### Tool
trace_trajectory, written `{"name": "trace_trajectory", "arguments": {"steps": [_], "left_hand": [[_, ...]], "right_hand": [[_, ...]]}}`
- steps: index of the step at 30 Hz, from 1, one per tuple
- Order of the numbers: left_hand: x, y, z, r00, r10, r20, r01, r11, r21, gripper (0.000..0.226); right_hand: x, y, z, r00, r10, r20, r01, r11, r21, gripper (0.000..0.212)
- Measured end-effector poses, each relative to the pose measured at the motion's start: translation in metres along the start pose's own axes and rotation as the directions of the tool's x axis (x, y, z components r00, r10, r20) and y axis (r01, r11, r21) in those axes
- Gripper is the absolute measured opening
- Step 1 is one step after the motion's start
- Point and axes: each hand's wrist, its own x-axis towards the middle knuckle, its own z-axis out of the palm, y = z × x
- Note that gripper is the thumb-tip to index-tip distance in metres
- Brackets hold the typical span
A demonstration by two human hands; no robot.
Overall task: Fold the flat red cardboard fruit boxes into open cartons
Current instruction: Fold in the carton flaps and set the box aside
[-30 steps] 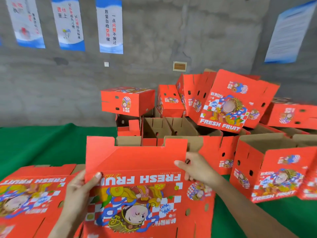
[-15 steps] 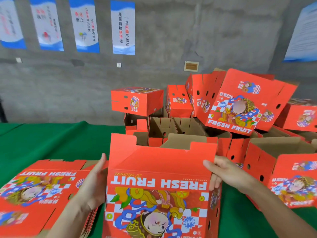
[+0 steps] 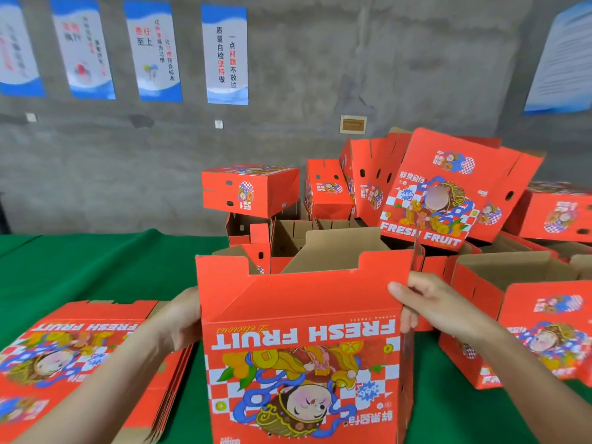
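Note:
A red "FRESH FRUIT" cardboard box (image 3: 301, 341) stands partly opened in front of me, its printed face toward me and upside down, brown flaps showing at the top. My left hand (image 3: 179, 318) presses against its left side; the fingers are hidden behind the cardboard. My right hand (image 3: 426, 302) grips the upper right corner, thumb on the front face, fingers curled round the edge. A stack of flat red boxes (image 3: 73, 357) lies on the green table at the left.
Folded open cartons (image 3: 528, 322) stand at the right and more are piled at the back (image 3: 448, 193) against the grey wall. The green table cloth (image 3: 96, 267) stretches to the left. Posters (image 3: 226, 52) hang on the wall.
The box has gone from a nearly flat sheet to an opened, upright tube shape. My left hand slid from the front edge to the box's left side; my right hand stayed at the top right corner.

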Motion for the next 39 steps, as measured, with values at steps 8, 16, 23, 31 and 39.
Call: {"name": "trace_trajectory", "arguments": {"steps": [8, 16, 23, 31, 39], "left_hand": [[-0.003, -0.043, 0.031, 0.832, 0.119, -0.542, -0.314, 0.907, -0.282, 0.032], [0.002, -0.068, 0.059, 0.760, 0.146, -0.633, -0.290, 0.948, -0.130, 0.040], [0.002, -0.059, 0.054, 0.834, 0.315, -0.453, -0.305, 0.948, 0.097, 0.031], [-0.005, -0.041, 0.044, 0.727, 0.682, 0.077, -0.556, 0.520, 0.649, 0.081], [0.003, -0.042, 0.039, 0.742, 0.649, 0.168, -0.584, 0.503, 0.637, 0.074]], "right_hand": [[-0.030, 0.026, 0.035, 0.960, -0.001, -0.282, 0.015, 0.999, 0.046, 0.051], [-0.006, 0.053, 0.049, 0.842, 0.319, -0.435, -0.202, 0.934, 0.293, 0.045], [0.004, 0.055, 0.048, 0.852, 0.318, -0.416, -0.240, 0.943, 0.231, 0.026], [0.007, 0.061, 0.048, 0.859, 0.305, -0.410, -0.267, 0.952, 0.148, 0.033], [0.007, 0.058, 0.046, 0.872, 0.280, -0.402, -0.308, 0.951, -0.004, 0.019]]}}
